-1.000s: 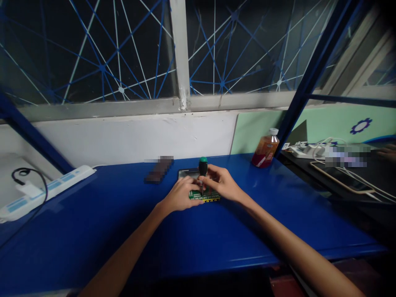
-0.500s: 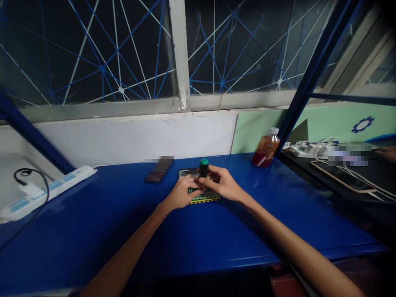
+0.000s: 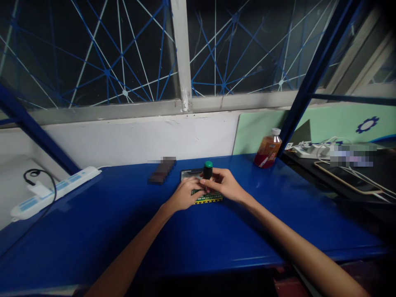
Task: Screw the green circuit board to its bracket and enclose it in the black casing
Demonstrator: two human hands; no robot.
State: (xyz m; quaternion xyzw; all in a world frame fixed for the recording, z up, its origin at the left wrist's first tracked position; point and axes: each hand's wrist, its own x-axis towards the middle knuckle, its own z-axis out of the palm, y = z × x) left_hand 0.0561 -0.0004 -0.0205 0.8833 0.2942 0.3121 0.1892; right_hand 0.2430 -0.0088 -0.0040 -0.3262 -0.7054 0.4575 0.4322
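Note:
My right hand (image 3: pixel 227 185) is closed round an upright screwdriver (image 3: pixel 208 170) with a black handle and a green end cap. Below it lies a green circuit board (image 3: pixel 213 197) with a black-and-yellow strip along its near edge. From the left, my left hand (image 3: pixel 185 194) rests over the board, its fingers bent close to the screwdriver and its thumb on the near side. Fingers cover the screwdriver's tip and much of the board. Behind the hands shows part of a dark-rimmed grey tray or case (image 3: pixel 188 173).
On the blue table (image 3: pixel 198 239), a blurred dark item (image 3: pixel 162 171) lies behind my left hand. A drink bottle (image 3: pixel 268 149) stands at the back right. White power strips (image 3: pixel 58 194) lie left and right, with cables. A phone (image 3: pixel 346 178) rests on the dark surface at right.
My left thumb has drawn back from the board's near edge, baring more of the yellow strip. The screwdriver has shifted slightly right and lower, still in my right hand.

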